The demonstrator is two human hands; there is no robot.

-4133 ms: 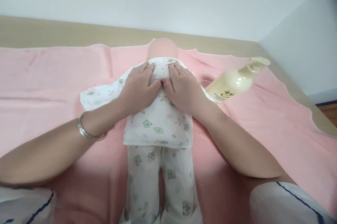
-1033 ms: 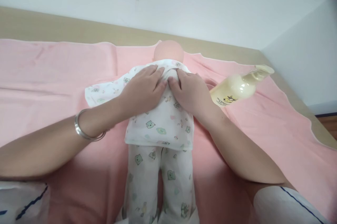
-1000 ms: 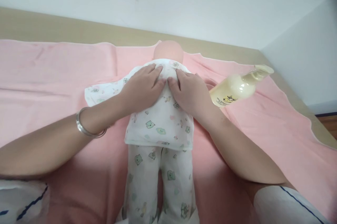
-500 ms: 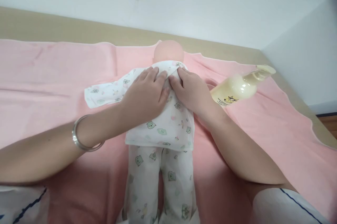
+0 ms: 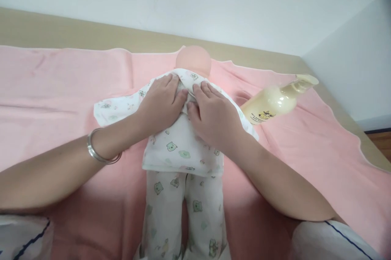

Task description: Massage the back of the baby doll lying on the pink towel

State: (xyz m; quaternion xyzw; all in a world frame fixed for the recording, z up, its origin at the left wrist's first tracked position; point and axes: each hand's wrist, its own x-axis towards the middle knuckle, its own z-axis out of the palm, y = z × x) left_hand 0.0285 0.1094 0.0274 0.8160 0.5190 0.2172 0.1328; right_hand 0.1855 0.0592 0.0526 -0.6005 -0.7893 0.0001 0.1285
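A baby doll (image 5: pixel 193 59) lies on a pink towel (image 5: pixel 61 84), head away from me. It wears a white printed top (image 5: pixel 180 150) and matching trousers (image 5: pixel 183 211). My left hand (image 5: pixel 160 103) lies flat on the upper left of the doll's torso, fingers stretched toward the neck. My right hand (image 5: pixel 212 115) lies flat on the upper right of the torso, fingers together. The thumbs nearly meet at the middle of the top. A silver bangle (image 5: pixel 102 154) circles my left wrist.
A cream pump bottle (image 5: pixel 275 100) lies tilted on the towel right of the doll, close to my right wrist. The towel covers a wooden surface (image 5: pixel 76 36) against a white wall. The surface's right edge (image 5: pixel 366 137) drops off beside a wall.
My right hand has slid down and inward over the doll's chest. My left hand has moved back up toward the collar. The top's right sleeve now shows beside my right wrist.
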